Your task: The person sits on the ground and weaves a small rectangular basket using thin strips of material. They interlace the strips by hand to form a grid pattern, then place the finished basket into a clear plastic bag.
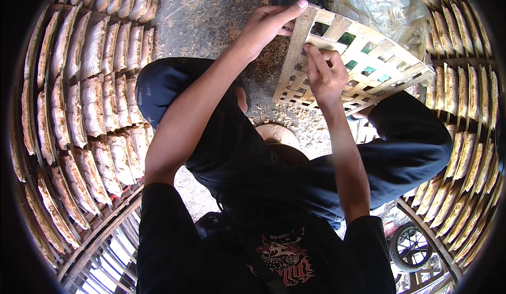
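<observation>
A woven bamboo lattice panel (377,64) stands tilted in front of me, over my right leg. My left hand (269,27) grips its upper left corner, thumb on the top edge and fingers behind the frame. Curled against the panel's face is my right hand (327,75), its fingers closed at a pale strip (327,44). I cannot tell whether that strip is loose or one of the panel's slats. Green and dark patches show through the square gaps.
Racks (87,104) of pale, brown-edged slabs rise on the left, with similar racks (466,109) on the right. Crumpled clear plastic sheeting (379,4) lies beyond the panel. Crumbs are scattered over the grey floor (197,17). A small spoked wheel (411,246) stands at lower right.
</observation>
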Tool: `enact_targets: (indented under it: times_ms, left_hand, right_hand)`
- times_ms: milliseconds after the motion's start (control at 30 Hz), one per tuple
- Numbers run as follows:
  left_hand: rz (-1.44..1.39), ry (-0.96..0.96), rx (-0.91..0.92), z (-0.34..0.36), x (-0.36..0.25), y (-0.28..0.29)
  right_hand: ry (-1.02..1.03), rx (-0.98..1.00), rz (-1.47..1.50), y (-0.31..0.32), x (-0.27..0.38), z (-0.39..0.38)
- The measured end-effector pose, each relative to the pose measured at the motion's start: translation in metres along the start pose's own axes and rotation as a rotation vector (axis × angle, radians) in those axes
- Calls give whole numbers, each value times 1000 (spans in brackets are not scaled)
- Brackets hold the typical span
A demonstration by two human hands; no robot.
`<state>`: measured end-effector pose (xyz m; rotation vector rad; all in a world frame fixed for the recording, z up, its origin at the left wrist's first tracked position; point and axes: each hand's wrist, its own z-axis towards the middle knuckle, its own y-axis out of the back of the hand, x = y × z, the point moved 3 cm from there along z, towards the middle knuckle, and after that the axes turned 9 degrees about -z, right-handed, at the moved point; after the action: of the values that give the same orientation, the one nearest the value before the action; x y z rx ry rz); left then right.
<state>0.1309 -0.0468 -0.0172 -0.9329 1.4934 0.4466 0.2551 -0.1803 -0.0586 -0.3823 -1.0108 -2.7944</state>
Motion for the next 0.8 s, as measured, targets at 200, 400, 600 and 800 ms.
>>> enact_targets:
  times_ms: [200, 400, 600, 800]
  left_hand:
    - [37, 0, 1, -1, -1, -1]
    - [27, -34, 4, -2, -3, -3]
    - [34, -21, -11, -3, -2, -2]
    - [21, -14, -2, -1, -2, -2]
  right_hand:
    - [-230, 113, 37, 3, 29, -54]
    - [-478, 734, 210, -9, 61, -120]
    - [-563, 622, 299, -9, 46, -87]
    - [-715, 663, 271, 3, 45, -70]
